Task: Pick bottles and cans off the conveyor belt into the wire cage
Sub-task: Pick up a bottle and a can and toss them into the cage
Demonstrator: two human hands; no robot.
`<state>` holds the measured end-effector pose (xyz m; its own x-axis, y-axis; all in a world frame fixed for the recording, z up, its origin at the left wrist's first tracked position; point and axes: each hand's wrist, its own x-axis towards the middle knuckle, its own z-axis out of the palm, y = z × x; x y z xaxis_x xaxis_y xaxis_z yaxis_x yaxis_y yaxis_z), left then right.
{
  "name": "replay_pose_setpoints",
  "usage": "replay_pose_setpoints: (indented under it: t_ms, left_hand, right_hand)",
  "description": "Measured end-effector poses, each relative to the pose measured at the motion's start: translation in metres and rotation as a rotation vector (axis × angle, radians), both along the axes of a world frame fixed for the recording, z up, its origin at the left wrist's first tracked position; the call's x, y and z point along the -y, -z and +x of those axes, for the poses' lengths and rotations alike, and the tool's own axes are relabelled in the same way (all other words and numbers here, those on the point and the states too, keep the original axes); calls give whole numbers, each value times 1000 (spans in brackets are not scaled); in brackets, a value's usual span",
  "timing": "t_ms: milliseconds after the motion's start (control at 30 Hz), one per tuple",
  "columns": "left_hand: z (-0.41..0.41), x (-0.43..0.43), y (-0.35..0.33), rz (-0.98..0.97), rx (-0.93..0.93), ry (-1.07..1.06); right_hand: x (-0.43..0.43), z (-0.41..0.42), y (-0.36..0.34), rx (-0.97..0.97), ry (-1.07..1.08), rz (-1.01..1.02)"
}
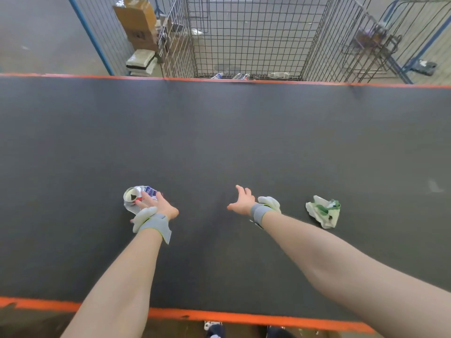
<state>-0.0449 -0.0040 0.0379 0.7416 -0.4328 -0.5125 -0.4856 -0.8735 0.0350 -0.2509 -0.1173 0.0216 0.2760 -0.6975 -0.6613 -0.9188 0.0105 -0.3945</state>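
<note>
Gripped by the left hand (156, 207) is a crushed can (136, 197), with the fingers curled over its side. The can is silver with some blue and red on it, and its open top is turned up. It is held low, on or just over the conveyor belt (219, 142), at the near left part.

Nothing is held by the right hand (241, 201). Its fingers are spread out above the belt. Near it, further to the right, a green and white thing (323, 211) is lying on the belt. It may be another squashed can, but it is too crumpled to be sure.

The wire cage (244, 40) is set just past the far orange edge (122, 76) of the belt, well apart from both hands. A few bottles (240, 76) can be seen at its bottom. Cardboard boxes (139, 20) are stacked to the left of it.

The can has to be sent across the whole belt, so the cage could be missed. If the can is thrown too softly, it would be dropped on the belt. If it is thrown too hard or off to one side, the wire could be hit and the can bounced back or lost on the floor. The can is bent and smooth, so it could slip out early. Bare fingers could also be cut on its torn metal.
</note>
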Motion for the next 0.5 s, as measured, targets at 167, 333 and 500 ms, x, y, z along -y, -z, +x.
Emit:
replay_pose_setpoints:
  t_ms: [167, 333, 500]
  left_hand:
    - [4, -2, 20, 47, -48, 151]
    - [-12, 10, 28, -31, -288, 368]
    - [-34, 37, 8, -390, -478, 411]
  right_hand:
    - [4, 12, 4, 61, 16, -42]
    - [14, 19, 2, 134, 75, -71]
    - [25, 18, -8, 157, 108, -135]
